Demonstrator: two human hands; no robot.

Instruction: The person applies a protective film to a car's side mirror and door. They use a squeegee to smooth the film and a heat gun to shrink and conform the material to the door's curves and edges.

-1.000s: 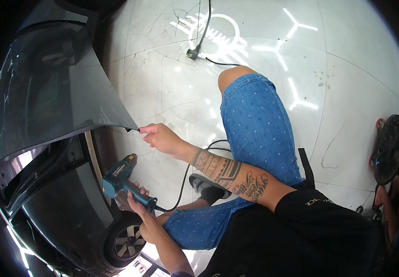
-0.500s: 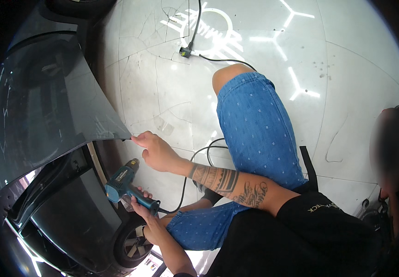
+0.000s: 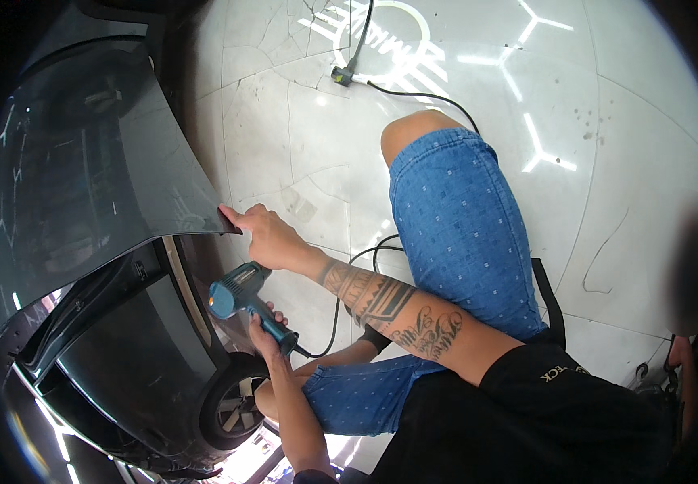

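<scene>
My left hand (image 3: 267,332) is wrapped round the handle of a teal heat gun (image 3: 238,289), below the corner of a grey car body panel (image 3: 163,185). The gun's front end points up toward my right hand, and its nozzle tip is hidden behind that hand. My right hand (image 3: 272,239), on the tattooed arm, is closed at the panel's pointed corner. Its foremost finger lies on the panel surface just above the tip, while the other fingers are curled in. Whether a film or anything thin sits under that finger is too small to tell.
A black cable (image 3: 337,323) runs from the gun behind my forearm. On the pale, cracked floor lies a plug connector (image 3: 342,76) with cords. My knee (image 3: 417,129) is bent beside the work. A car wheel (image 3: 236,403) stands below; another person's hand (image 3: 677,353) shows at far right.
My right hand's finger has shifted from the corner's tip up onto the panel surface. The heat gun has turned and come closer to that hand. The whole view has shifted slightly.
</scene>
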